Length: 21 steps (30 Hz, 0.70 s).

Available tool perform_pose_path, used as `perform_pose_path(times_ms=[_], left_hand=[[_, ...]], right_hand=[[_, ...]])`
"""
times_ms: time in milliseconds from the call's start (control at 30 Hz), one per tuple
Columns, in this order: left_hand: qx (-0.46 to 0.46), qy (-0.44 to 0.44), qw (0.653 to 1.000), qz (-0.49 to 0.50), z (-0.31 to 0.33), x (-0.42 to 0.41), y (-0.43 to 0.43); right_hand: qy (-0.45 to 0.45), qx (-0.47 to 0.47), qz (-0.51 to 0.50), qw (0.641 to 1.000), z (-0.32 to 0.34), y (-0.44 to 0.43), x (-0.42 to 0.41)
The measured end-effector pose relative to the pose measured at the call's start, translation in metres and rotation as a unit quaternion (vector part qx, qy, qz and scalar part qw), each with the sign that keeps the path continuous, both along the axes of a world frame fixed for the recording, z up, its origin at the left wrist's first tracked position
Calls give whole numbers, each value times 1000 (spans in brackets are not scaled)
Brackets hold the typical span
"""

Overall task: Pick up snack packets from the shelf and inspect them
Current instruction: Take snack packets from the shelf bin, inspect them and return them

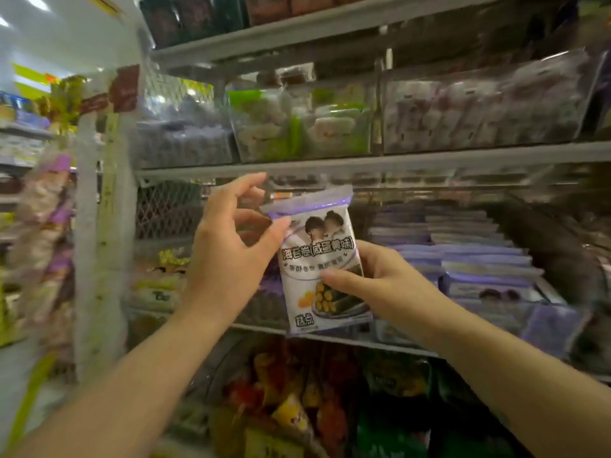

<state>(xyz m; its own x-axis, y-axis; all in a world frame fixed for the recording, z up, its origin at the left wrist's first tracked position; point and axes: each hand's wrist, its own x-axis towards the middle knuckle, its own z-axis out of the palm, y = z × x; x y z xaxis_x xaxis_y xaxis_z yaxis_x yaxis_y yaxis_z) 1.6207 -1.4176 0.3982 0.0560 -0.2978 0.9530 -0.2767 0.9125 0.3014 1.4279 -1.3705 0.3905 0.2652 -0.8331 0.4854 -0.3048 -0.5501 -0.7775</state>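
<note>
A white and purple snack packet with dark print and a picture of seaweed rolls is held upright in front of the shelf. My left hand pinches its upper left edge with the thumb on the front. My right hand grips its lower right side, thumb across the front. Behind it, a stack of similar purple packets lies on the middle shelf.
Clear bins of wrapped sweets fill the shelf above. Red, yellow and green packets lie on the shelf below. A white upright post with hanging snack bags stands at the left.
</note>
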Motion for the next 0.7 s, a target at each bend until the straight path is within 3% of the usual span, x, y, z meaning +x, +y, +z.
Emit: perform_pose_path(times_ms=[100,200,400,500,700], left_hand=[[226,49,967,-108,-44,17,3],[399,115,874,-253,-95,22,12],[467,172,832,-245,-176,34,13],[499,146,821,-236,-203,34,6],[519,133,810,-240,-222,22,0]], right_hand=[[-60,57,43,996,-45,-6,20],[-73,121,70,988,-88,-12,38],[-62,173,70,980,-150,-23,57],[-147,187,60,969,-168,-32,61],[-335,253,42,907,-193,-39,68]])
